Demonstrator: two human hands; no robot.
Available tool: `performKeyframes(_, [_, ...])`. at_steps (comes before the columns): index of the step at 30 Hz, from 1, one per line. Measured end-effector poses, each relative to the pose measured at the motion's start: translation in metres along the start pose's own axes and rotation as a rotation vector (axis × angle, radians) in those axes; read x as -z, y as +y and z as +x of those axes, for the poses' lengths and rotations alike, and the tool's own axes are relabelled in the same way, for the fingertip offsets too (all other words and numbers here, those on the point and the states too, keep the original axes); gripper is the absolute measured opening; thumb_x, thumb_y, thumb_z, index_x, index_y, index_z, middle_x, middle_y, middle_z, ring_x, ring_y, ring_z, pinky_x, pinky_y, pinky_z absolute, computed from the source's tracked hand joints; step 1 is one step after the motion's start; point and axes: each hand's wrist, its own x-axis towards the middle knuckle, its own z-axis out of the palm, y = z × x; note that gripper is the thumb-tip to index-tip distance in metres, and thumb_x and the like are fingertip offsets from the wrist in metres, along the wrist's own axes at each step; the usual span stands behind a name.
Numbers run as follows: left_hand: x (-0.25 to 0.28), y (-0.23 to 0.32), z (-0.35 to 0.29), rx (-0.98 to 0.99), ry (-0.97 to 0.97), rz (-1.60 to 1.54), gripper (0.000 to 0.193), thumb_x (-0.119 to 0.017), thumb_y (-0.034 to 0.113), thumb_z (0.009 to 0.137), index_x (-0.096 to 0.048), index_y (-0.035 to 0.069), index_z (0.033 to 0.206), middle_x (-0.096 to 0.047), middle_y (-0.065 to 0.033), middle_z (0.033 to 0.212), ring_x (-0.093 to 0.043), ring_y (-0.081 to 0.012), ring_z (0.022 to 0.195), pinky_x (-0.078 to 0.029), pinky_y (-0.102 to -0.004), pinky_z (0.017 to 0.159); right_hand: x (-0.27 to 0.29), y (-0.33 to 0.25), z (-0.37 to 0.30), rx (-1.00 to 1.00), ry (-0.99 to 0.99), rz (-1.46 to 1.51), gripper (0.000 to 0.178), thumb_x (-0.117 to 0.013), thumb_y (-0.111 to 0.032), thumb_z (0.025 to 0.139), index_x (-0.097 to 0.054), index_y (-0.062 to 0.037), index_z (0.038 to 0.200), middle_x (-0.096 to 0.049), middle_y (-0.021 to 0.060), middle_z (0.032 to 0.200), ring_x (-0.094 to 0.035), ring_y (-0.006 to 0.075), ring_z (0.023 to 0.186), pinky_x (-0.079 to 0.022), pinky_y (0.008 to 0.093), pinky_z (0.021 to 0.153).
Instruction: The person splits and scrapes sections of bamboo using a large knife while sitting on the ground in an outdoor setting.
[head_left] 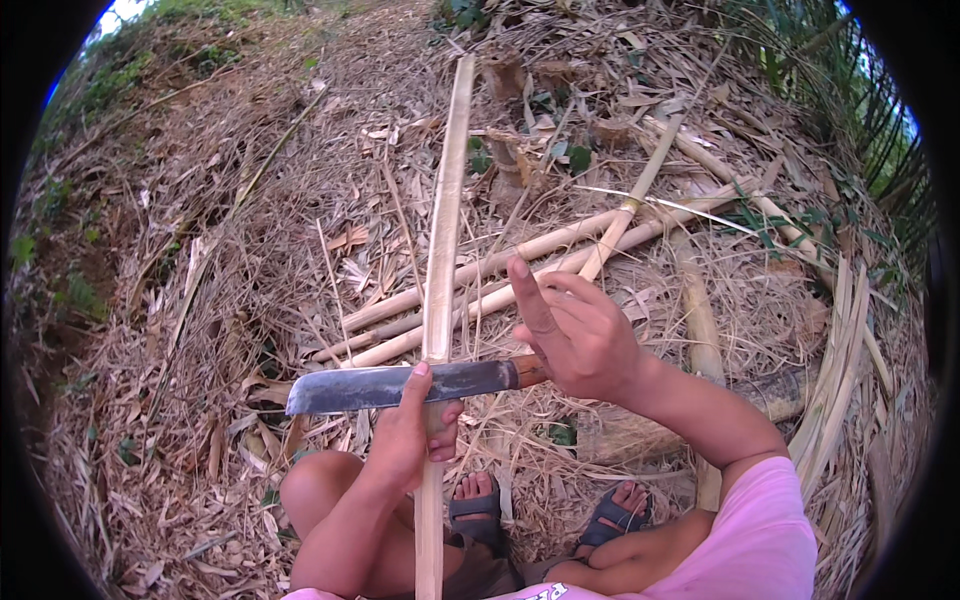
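A long split bamboo strip (447,215) stands lengthwise before me, its lower end reaching down between my knees. My left hand (403,435) is closed around it, with the thumb pressed on the blade of a machete (400,388). That dark blade lies crosswise over the strip, its tip to the left. My right hand (585,340) is beside the machete's wooden handle (529,371), index finger raised and the other fingers loosely bent and apart. The handle's end is hidden at this hand; whether the palm touches it I cannot see.
Bamboo poles (540,245) lie crossed on the ground ahead. A thick log (640,435) rests by my right foot, and pale split strips (840,370) lean at the right. Cut stumps (510,160) rise farther off. Dry leaves and shavings cover the slope; my sandalled feet (477,510) are below.
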Motion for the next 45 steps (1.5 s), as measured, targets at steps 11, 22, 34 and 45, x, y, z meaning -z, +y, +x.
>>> performKeyframes(11, [-0.005,0.006,-0.002,0.039,-0.004,0.030,0.047,-0.041,0.053,0.102,-0.047,0.006,0.101,-0.047,-0.0029,0.072,-0.034,-0.0093,0.049,-0.028,-0.0248,0.045,0.015,-0.007,0.006,-0.214,-0.169,0.194,0.094,-0.064,-0.008,0.073,-0.015,0.0076,0.151,-0.055,0.0300,0.119,-0.054,0.0446,0.113,-0.037,0.0547,0.102])
performKeyframes(22, [0.000,0.025,-0.009,-0.081,-0.124,0.130,0.040,-0.056,0.042,0.099,-0.048,0.004,0.105,-0.045,-0.0005,0.070,-0.035,-0.0071,0.047,-0.027,-0.0241,0.041,-0.012,-0.036,-0.020,-0.289,-0.386,0.176,0.073,-0.072,-0.022,0.076,-0.043,0.0055,0.137,-0.066,0.0189,0.094,-0.069,0.0310,0.077,-0.055,0.0395,0.068])
performKeyframes(34, [0.001,0.014,-0.016,-0.106,-0.188,0.364,0.037,-0.058,0.040,0.099,-0.056,0.003,0.103,-0.039,0.0039,0.055,-0.035,-0.0068,0.046,-0.028,-0.0250,0.043,-0.012,-0.030,-0.007,-0.203,-0.237,0.107,0.060,-0.060,-0.062,0.087,-0.055,-0.0051,0.069,-0.059,0.0083,0.058,-0.064,0.0246,0.051,-0.053,0.0360,0.050])
performKeyframes(45, [-0.005,0.016,-0.018,-0.107,-0.298,0.041,0.027,-0.060,0.026,0.099,-0.050,0.004,0.110,-0.039,0.0034,0.059,-0.032,-0.0054,0.042,-0.024,-0.0239,0.037,-0.019,0.014,-0.007,-0.171,-0.115,-0.054,0.063,-0.052,-0.069,0.088,-0.055,-0.0093,0.068,-0.055,0.0054,0.056,-0.059,0.0237,0.048,-0.038,0.0383,0.044])
